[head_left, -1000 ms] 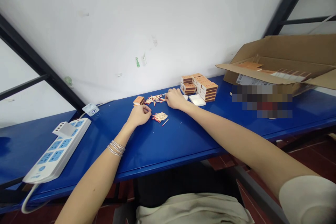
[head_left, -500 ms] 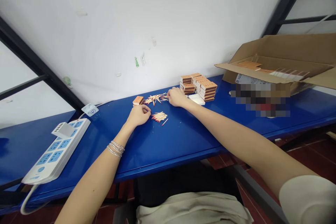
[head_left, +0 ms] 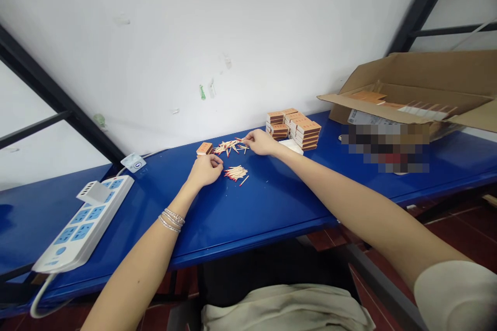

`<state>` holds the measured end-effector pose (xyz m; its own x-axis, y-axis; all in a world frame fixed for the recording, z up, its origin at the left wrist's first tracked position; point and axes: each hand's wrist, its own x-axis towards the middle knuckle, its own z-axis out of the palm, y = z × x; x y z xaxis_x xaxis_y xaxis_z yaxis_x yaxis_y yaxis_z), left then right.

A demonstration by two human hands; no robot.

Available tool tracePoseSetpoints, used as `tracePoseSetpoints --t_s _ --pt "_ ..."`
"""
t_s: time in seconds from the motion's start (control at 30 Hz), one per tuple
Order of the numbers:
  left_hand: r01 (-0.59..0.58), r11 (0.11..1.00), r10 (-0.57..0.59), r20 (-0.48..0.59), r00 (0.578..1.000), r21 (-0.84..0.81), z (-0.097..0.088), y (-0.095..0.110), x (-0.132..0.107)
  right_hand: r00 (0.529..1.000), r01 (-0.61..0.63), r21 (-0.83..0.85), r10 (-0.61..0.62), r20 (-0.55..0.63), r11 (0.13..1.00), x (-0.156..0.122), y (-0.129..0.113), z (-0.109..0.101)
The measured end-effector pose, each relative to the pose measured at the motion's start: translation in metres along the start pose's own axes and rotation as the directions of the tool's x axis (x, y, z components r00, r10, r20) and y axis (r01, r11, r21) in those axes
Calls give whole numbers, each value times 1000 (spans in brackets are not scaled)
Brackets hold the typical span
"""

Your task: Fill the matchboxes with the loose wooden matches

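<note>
My right hand (head_left: 259, 143) is closed in a pinch at the right end of a loose heap of red-tipped matches (head_left: 227, 148). A match (head_left: 239, 139) points left from its fingertips. My left hand (head_left: 206, 170) rests on the blue table with curled fingers, just in front of an orange matchbox (head_left: 204, 148); anything inside its grip is too small or hidden to make out. Between the hands and nearer to me lies a neater pile of matches (head_left: 235, 172), with a single match (head_left: 244, 181) beside it. A white tray (head_left: 292, 147) is partly covered by my right wrist.
Stacked matchboxes (head_left: 305, 132) stand by the wall behind my right forearm. An open cardboard box (head_left: 423, 75) with orange and white pieces sits at the right. On the left are a white power strip (head_left: 87, 225) and a small white device (head_left: 133, 162) with its cable.
My right hand has shifted slightly left, and a match now shows at its fingertips over the loose heap. My left hand has stayed in place.
</note>
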<state>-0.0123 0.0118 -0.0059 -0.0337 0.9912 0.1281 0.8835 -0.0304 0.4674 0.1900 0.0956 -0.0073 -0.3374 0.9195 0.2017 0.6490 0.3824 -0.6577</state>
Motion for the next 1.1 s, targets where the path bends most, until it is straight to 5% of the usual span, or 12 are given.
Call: tracePoseSetpoints --t_s 0.33,0.63,1.1 --pt "-90 913 52 -103 993 -398 8 -4 4 964 89 382 -176 201 920 -16 -18 19" --pt "-124 875 58 -152 987 -468 5 0 1 952 -124 641 -92 293 758 -16 -21 23" --pt "-223 967 208 -120 971 -125 3 9 -6 956 -272 776 65 288 569 -19 -29 25"
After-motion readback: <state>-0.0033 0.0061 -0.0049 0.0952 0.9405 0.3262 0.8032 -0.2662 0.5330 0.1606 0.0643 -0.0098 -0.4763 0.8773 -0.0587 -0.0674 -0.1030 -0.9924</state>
